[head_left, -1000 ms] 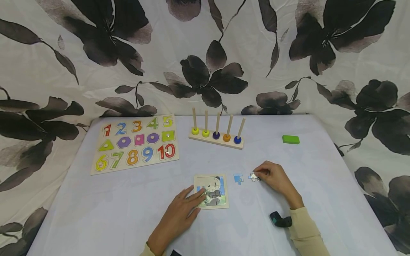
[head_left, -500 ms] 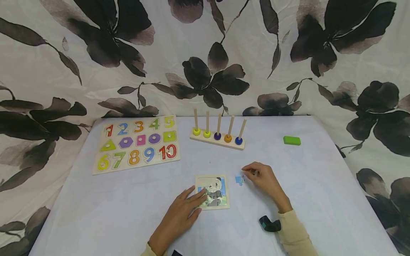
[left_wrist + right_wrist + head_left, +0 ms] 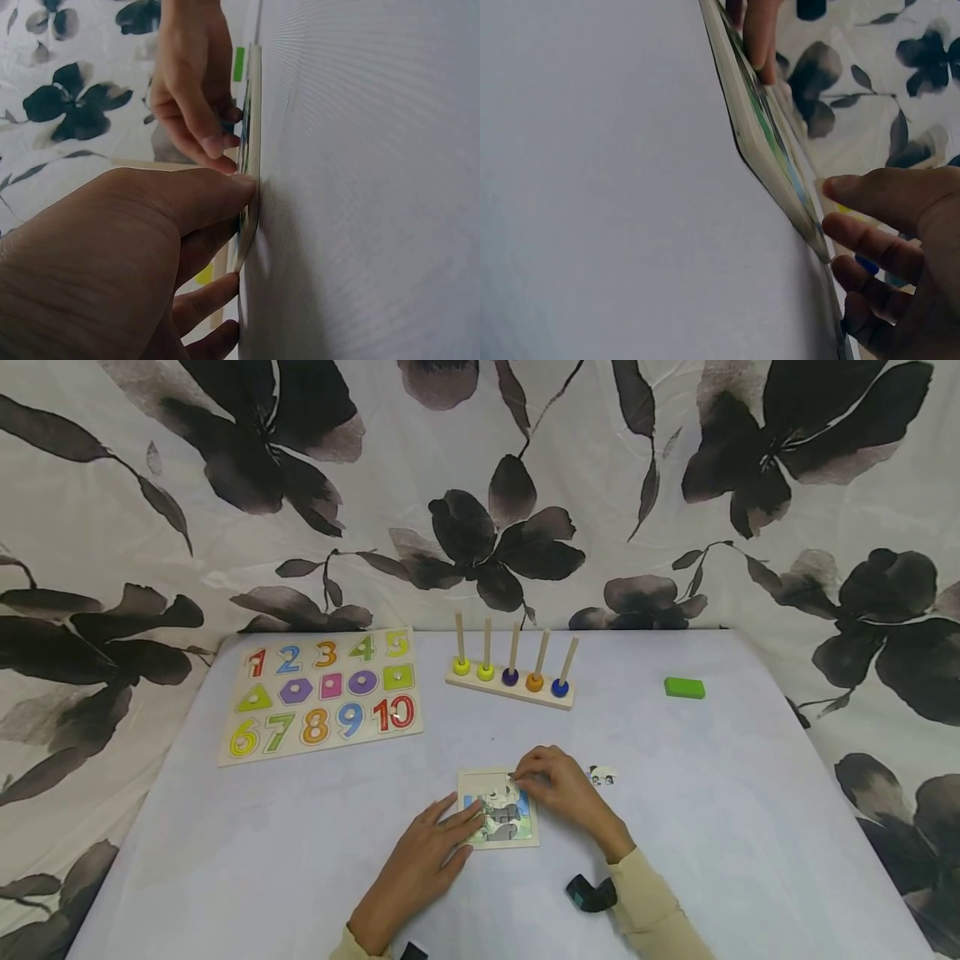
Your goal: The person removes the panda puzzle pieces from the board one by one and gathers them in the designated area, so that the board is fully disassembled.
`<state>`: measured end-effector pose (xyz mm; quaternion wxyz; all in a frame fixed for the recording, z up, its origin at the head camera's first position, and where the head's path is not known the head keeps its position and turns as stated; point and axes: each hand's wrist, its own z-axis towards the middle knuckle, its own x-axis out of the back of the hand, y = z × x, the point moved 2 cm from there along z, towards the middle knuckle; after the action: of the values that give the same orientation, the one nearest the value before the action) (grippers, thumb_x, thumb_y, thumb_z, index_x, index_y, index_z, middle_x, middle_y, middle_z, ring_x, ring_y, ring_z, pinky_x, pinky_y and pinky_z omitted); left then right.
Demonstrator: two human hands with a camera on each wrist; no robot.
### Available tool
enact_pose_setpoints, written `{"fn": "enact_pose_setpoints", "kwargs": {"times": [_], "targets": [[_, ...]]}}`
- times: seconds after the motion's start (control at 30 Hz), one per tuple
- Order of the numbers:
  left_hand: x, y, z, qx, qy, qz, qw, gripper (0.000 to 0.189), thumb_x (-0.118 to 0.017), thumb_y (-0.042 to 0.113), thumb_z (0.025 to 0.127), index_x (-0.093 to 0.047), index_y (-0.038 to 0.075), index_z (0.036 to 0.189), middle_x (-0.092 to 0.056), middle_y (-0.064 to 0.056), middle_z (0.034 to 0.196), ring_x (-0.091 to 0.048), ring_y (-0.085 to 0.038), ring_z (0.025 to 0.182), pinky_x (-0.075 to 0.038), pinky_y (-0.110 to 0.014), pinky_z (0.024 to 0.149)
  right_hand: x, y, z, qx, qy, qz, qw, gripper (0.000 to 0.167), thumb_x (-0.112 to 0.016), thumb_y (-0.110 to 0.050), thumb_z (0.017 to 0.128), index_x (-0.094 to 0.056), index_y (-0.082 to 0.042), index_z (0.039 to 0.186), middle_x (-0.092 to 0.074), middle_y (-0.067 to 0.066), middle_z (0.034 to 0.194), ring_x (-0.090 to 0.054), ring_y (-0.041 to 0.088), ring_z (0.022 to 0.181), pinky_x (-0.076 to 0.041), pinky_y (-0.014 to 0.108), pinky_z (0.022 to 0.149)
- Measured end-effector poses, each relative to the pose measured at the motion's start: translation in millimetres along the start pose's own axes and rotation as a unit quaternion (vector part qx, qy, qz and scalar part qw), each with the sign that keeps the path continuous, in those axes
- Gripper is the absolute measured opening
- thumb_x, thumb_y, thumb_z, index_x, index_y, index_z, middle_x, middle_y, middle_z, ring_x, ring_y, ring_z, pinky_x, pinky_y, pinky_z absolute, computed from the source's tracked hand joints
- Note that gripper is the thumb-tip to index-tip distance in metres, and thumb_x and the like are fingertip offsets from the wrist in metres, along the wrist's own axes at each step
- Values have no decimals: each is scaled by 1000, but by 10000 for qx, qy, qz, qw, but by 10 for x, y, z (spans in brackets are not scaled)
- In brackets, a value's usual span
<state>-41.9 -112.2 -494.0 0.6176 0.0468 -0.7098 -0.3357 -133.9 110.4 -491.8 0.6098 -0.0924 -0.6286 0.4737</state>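
Note:
A small wooden panda jigsaw in a pale square frame [image 3: 498, 843] lies near the middle of the table. My left hand [image 3: 420, 856] spreads over its left side, fingers laid across the picture. In the left wrist view that thumb presses on the frame's edge. My right hand [image 3: 558, 785] is above the frame's upper right corner, thumb and fingers drawn together as in a pinch on a jigsaw piece mostly hidden by the fingertips. A loose jigsaw piece [image 3: 602, 775] with white and black panda parts lies right of the hand.
A number-and-shape board [image 3: 322, 693] lies at the back left. Beside it stands a wooden peg stacker [image 3: 510, 687] with five upright pegs and coloured beads. A green block [image 3: 684, 687] rests at the back right. Floral cloth [image 3: 480, 485] hangs behind the table.
My right hand has moved left from the loose pieces to the jigsaw frame. The blue piece seen on the table earlier no longer shows there. The left hand stays on the frame.

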Motion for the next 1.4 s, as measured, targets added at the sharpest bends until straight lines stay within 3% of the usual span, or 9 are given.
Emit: {"fn": "enact_pose_setpoints", "kwargs": {"times": [0.23, 0.67, 0.93, 1.17, 1.4], "targets": [[24, 12, 5, -30, -25, -29, 10000, 42, -64, 24, 92, -58, 22, 134, -44, 12, 146, -31, -25, 141, -30, -54, 110, -48, -46, -27, -11, -128, -380, 9992, 10, -72, -8, 84, -77, -12, 91, -61, -1, 104, -50, 15, 96, -48, 37, 83], [18, 11, -2, 22, 71, -118, 9999, 41, -65, 23, 91, -60, 22, 132, -46, 12, 145, -32, -25, 141, -32, -55, 108, -48, -65, -43, -367, -317, -14, 9988, 27, -56, 3, 86, -76, -14, 94, -59, 3, 119, -46, 19, 108, -44, 43, 91], [6, 8, -2, 30, 68, -100, 9999, 41, -65, 24, 91, -60, 23, 132, -46, 13, 145, -32, -25, 141, -32, -56, 108, -10, -68, -71, -275, -259, 178, 9991, 25, -59, 1, 87, -76, -16, 96, -66, -2, 105, -48, 16, 99, -44, 40, 86], [8, 1, 0, 92, 27, -133, 9999, 42, -65, 25, 91, -59, 24, 133, -44, 15, 145, -30, -24, 141, -32, -55, 109, 7, -14, -91, -837, -284, 512, 9948, 23, -67, -6, 88, -73, -20, 105, -60, -5, 102, -50, 11, 95, -46, 36, 85], [5, 1, 1, 93, 11, -90, 9999, 42, -65, 25, 91, -59, 25, 133, -44, 15, 145, -30, -24, 142, -32, -54, 109, 11, 22, -91, -917, -195, 510, 9943, 25, -70, -9, 86, -72, -19, 109, -62, -4, 101, -52, 11, 91, -46, 31, 80]]}}
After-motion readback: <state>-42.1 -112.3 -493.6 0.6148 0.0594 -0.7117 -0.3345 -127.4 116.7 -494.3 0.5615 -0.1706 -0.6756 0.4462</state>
